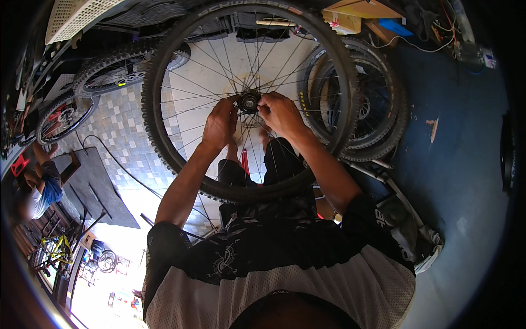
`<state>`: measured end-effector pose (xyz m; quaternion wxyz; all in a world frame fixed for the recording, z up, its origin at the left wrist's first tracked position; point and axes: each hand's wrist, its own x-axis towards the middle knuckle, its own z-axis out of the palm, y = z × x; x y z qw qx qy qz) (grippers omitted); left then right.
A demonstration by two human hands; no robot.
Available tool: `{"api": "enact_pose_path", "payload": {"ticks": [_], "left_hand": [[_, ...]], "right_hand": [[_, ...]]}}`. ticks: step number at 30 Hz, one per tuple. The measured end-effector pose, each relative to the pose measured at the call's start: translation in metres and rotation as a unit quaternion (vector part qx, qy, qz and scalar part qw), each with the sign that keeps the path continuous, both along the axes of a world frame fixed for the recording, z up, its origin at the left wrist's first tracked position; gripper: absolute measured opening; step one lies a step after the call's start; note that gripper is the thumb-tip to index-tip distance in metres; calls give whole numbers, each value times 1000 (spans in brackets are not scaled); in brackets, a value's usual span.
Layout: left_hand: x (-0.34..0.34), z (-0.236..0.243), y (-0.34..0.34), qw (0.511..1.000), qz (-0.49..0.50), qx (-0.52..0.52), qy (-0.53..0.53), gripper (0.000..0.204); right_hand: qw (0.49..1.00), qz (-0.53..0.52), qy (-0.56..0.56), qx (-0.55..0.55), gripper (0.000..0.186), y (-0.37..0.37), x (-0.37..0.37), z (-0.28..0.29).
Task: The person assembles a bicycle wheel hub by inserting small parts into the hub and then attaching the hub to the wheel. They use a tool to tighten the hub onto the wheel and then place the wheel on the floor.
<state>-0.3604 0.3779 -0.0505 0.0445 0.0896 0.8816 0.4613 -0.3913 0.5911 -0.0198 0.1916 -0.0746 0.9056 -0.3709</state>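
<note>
A bicycle wheel with a knobby black tyre [346, 90] lies flat before me, over my lap and bare feet. At its centre is the dark wheel hub [249, 103], its round end facing up, with thin spokes running out to the rim. From the left, my left hand [221, 122] is closed with its fingertips at the hub's edge. My right hand [281, 114] pinches the hub's right side, thumb and forefinger together. Whether a small part sits between the fingertips is hidden.
Several wheels with tyres [392, 107] are stacked at the right by a blue floor [449, 142]. Another knobby wheel [87, 82] is at the left. A dark cable [118, 159] crosses the tiled floor. A seated person [44, 192] is at far left. Cardboard boxes [364, 9] stand at top right.
</note>
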Motion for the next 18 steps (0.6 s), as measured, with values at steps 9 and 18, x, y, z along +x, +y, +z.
{"api": "enact_pose_path", "payload": {"ticks": [9, 18], "left_hand": [[-4, 4, -2, 999, -5, -45, -11, 22], [-11, 11, 0, 999, -3, -49, 11, 20]], "right_hand": [[1000, 9, 8, 2, 11, -1, -1, 2], [1000, 11, 12, 8, 10, -2, 0, 4]]}}
